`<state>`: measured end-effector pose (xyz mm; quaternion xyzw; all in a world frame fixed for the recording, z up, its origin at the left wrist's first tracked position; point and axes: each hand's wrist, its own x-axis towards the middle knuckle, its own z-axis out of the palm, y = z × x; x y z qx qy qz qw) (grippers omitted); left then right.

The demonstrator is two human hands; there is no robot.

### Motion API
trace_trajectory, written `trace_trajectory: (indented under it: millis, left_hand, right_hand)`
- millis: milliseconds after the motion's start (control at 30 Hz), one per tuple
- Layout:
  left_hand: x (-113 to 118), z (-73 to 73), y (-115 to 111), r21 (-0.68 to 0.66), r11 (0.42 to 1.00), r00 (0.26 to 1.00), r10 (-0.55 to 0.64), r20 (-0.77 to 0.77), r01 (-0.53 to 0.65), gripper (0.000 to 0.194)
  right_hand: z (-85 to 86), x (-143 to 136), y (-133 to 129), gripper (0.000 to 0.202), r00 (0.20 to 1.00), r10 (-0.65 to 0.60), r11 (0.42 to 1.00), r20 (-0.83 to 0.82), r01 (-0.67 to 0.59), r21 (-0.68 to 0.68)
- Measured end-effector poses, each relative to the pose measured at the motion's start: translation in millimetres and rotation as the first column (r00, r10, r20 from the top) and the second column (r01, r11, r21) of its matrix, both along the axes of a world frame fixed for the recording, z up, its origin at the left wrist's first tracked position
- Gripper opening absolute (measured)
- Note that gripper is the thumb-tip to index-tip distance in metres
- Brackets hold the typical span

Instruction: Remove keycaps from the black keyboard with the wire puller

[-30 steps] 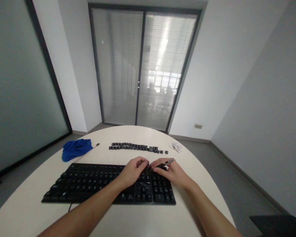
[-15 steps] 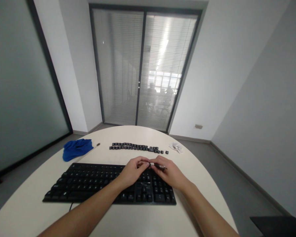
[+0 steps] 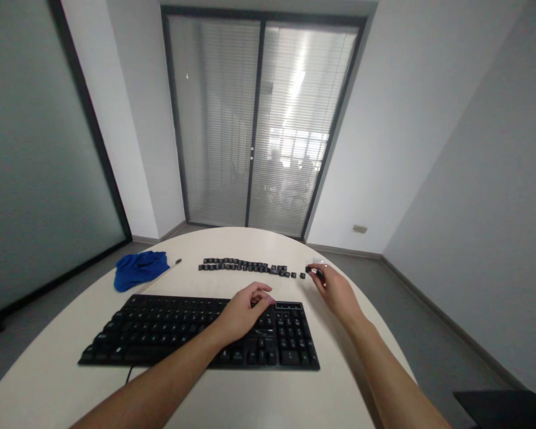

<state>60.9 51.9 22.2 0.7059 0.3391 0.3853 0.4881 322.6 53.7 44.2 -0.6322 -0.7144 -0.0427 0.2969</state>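
A black keyboard (image 3: 170, 328) lies on the pale round table (image 3: 250, 396). My left hand (image 3: 245, 310) rests over its upper right part, with bent fingers apart and nothing visible between them. Beyond the keyboard, black keycaps (image 3: 234, 265) stand in two rows, with a few single ones at their right end. At that end my right hand (image 3: 335, 289) pinches a small black keycap (image 3: 309, 270) between thumb and finger, just above or at the tabletop. Another dark item (image 3: 320, 276) shows under its fingers, too small to identify.
A blue cloth (image 3: 140, 270) lies at the table's left, with a thin brush (image 3: 163, 275) beside it. White crumpled material is mostly hidden behind my right hand. A cable leaves the keyboard's near edge. Glass doors (image 3: 254, 119) stand beyond the table.
My right hand has moved from the keyboard, away and to the right, to the end of the keycap rows. My left hand has stayed over the keyboard, now apart from the right.
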Motion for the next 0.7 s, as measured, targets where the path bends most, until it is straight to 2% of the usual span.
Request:
trace_trajectory:
  millis: [100, 200, 533, 700]
  left_hand:
    - [-0.3, -1.5, 0.3, 0.003, 1.0, 1.0, 0.005, -0.008, -0.005, 0.026]
    - [-0.2, -1.3, 0.6, 0.012, 1.0, 1.0, 0.007, -0.021, -0.007, 0.027]
    - [1.1, -1.2, -2.6, 0.1, 0.995, 0.988, 0.041, -0.146, -0.027, 0.024]
    - [0.6, 1.2, -5.5, 0.149, 0.989, 0.981, 0.049, -0.189, -0.02, 0.022]
  right_hand:
    - [-9.6, 17.9, 8.2, 0.027, 0.98, -0.159, 0.986, 0.123, 0.164, -0.029]
    - [-17.6, 21.4, 12.0, 0.027, 0.96, -0.212, 0.969, 0.182, 0.231, -0.09]
    - [-34.2, 18.1, 20.6, 0.022, 0.947, -0.239, 0.959, 0.215, 0.265, -0.1]
    - [-39.2, 20.1, 23.3, 0.023, 0.953, -0.22, 0.968, 0.207, 0.239, -0.071]
